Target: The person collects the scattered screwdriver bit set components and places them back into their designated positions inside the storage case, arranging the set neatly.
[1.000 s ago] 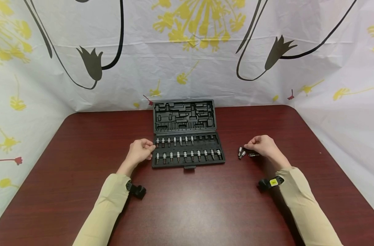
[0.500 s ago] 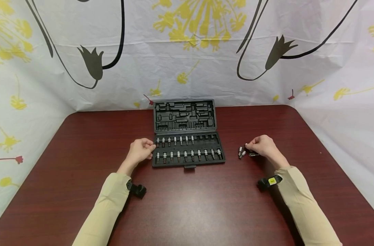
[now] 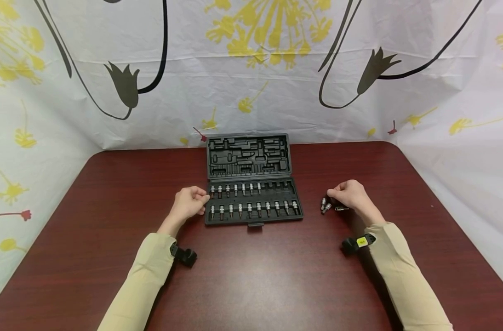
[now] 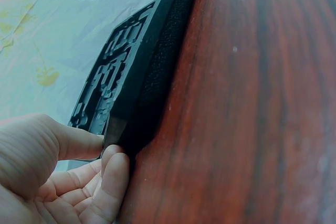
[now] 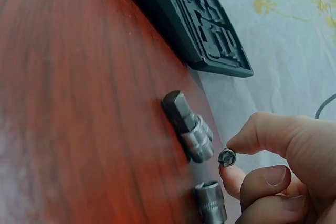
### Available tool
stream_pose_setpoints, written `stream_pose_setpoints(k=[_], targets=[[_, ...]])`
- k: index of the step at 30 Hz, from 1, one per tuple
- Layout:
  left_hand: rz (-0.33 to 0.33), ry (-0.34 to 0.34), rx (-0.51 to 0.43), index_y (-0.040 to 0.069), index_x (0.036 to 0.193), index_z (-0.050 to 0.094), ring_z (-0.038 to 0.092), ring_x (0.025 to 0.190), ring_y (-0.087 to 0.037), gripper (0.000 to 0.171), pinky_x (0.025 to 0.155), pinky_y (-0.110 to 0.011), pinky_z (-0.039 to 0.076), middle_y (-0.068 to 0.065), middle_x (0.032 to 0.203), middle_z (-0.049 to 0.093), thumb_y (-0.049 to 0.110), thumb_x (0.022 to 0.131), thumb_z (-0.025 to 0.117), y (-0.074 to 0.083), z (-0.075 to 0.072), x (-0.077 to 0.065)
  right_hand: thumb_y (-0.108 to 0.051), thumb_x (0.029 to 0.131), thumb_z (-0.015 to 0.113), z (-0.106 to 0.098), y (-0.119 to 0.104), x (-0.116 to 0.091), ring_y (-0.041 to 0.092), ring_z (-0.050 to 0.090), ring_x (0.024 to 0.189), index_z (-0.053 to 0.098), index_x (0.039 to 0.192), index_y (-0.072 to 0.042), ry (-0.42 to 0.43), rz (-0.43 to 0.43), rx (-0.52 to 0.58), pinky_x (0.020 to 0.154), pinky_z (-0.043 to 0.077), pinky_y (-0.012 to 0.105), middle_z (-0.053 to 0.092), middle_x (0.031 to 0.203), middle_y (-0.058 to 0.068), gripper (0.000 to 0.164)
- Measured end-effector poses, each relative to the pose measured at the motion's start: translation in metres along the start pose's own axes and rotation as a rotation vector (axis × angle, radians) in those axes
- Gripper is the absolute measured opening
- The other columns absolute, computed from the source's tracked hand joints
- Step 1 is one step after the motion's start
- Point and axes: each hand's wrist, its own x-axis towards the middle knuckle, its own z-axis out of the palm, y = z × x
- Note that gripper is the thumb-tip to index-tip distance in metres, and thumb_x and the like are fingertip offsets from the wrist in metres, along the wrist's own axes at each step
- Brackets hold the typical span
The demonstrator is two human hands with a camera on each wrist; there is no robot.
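Observation:
An open black socket case (image 3: 254, 219) lies with two rows of silver bit sockets in its lower half. The near row runs the full width; several slots at the right of the far row hold none. My left hand (image 3: 188, 202) pinches the case's left edge between thumb and fingers, also seen on the case's side wall (image 4: 149, 87) in the left wrist view. To the right of the case, my right hand (image 3: 351, 193) pinches a small bit socket (image 5: 227, 157), end-on in the right wrist view. Below it lie loose bit sockets (image 5: 197, 140), one with a thick hex tip.
Another loose socket (image 5: 211, 203) lies on its side by the right hand. The raised case lid (image 3: 248, 157) shows moulded recesses. A patterned white sheet (image 3: 251, 101) hangs behind the dark red table (image 3: 251, 280).
My right hand, with the bit socket between its fingertips, has shifted slightly left over the loose pieces. The left hand stays at the case edge.

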Motion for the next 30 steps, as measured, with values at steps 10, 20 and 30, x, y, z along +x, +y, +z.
stream_pose_setpoints(k=[10,20,30], targets=[[-0.001,-0.001,-0.006,-0.005,0.1,0.063,0.06,0.052,-0.01,0.017,0.051,-0.028,0.055,-0.013,0.079,0.066,0.01,0.09,0.062,0.0,0.0,0.0,-0.02,0.082,0.063,0.005,-0.01,0.003,0.019,0.053,0.073,0.068,0.074,0.003,0.012,-0.008,0.025,0.066,0.044,0.027,0.061,0.07,0.001,0.025],[0.003,0.002,-0.005,-0.005,0.1,0.062,0.06,0.052,-0.01,0.017,0.051,-0.028,0.055,-0.014,0.078,0.066,0.009,0.09,0.062,0.0,0.0,0.0,-0.019,0.08,0.062,0.009,-0.021,0.004,0.018,0.056,0.07,0.069,0.07,0.0,0.033,-0.053,0.004,0.068,0.047,0.029,0.063,0.065,-0.001,0.023],[0.0,0.006,-0.001,-0.005,0.099,0.062,0.059,0.05,-0.01,0.017,0.05,-0.027,0.055,-0.014,0.078,0.066,0.009,0.09,0.062,0.0,0.0,0.0,-0.019,0.082,0.059,0.01,-0.038,0.007,0.012,0.05,0.061,0.068,0.074,0.001,-0.03,-0.038,0.043,0.061,0.044,0.026,0.059,0.062,-0.004,0.024]])
